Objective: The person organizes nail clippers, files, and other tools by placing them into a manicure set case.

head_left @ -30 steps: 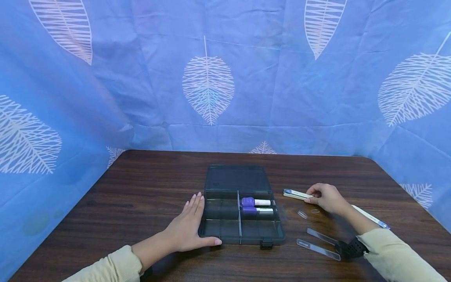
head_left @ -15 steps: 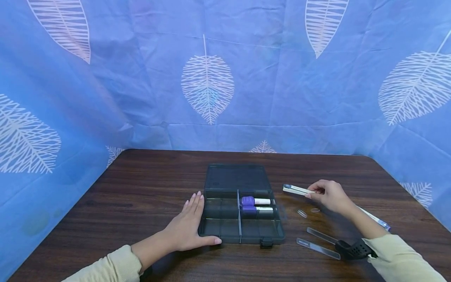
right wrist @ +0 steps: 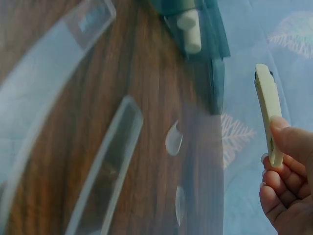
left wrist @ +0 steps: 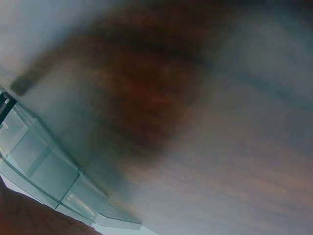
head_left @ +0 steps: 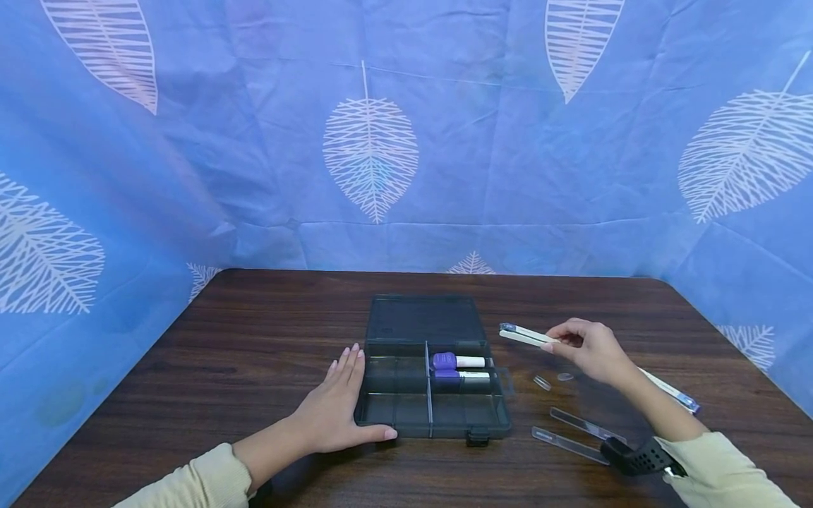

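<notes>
Fingers of the right hand pinch a pale clipper-like tool at about two o'clock from the divided case, seemingly held clear of the worktop. The left hand rests spread along the case's nine o'clock side, fingers straight, thumb at the near corner. Transfer of the tool seems the step in hand; placing it inside would call for moving toward eight o'clock, over the right wall. Two polish bottles occupy the right half, while the left half looks free. The opened lid extends toward twelve o'clock. Small clear pieces at three and files at four limit a low approach; one o'clock offers open room.
</notes>
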The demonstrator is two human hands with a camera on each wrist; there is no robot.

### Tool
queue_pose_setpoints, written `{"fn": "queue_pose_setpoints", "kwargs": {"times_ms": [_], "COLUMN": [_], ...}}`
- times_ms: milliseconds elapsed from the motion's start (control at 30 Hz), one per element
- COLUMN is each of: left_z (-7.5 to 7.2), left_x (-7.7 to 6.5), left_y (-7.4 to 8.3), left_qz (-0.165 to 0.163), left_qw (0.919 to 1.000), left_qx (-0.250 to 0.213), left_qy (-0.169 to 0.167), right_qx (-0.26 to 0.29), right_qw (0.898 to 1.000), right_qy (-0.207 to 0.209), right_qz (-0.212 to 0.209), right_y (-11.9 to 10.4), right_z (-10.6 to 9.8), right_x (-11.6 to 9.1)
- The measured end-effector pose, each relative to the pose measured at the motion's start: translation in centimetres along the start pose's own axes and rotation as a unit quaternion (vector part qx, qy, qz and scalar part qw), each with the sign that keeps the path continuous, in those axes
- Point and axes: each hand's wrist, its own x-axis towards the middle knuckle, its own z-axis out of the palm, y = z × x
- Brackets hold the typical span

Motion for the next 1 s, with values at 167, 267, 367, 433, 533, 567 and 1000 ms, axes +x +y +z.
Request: {"fn": "queue_pose_setpoints", "kwargs": {"times_ms": [167, 267, 367, 433, 533, 567, 1000], "left_z": [0.1, 0.1, 0.2, 0.3, 0.4, 0.4, 0.3], "left_x": [-0.1, -0.1, -0.1, -0.2, -0.2, -0.2, -0.4], "left_y": [0.0, 0.0, -0.1, -0.2, -0.4, -0.5, -0.5], "left_qz": [-0.001, -0.001, 0.0, 0.001, 0.002, 0.001, 0.002], "left_qw": [1.0, 0.9998, 0.9996, 0.9994, 0.9992, 0.9992, 0.9993], "left_qx": [0.006, 0.014, 0.024, 0.03, 0.035, 0.036, 0.033], "left_qy": [0.007, 0.012, 0.014, 0.016, 0.019, 0.019, 0.016], "right_qx": [0.012, 0.022, 0.034, 0.042, 0.059, 0.063, 0.075], "right_qw": [1.0, 0.999, 0.999, 0.998, 0.996, 0.996, 0.991], "right_qy": [0.004, 0.003, -0.003, -0.006, -0.019, -0.023, -0.041], "right_qz": [-0.019, -0.028, -0.039, -0.048, -0.058, -0.06, -0.106], "right_y": [-1.1, -1.9, -2.9, -3.5, -4.3, -4.6, -6.6], "right_z": [0.2, 0.3, 0.4, 0.5, 1.0, 1.2, 4.4], "right_x": [-0.4, -0.6, -0.7, -0.8, -1.0, -1.0, -2.0]}}
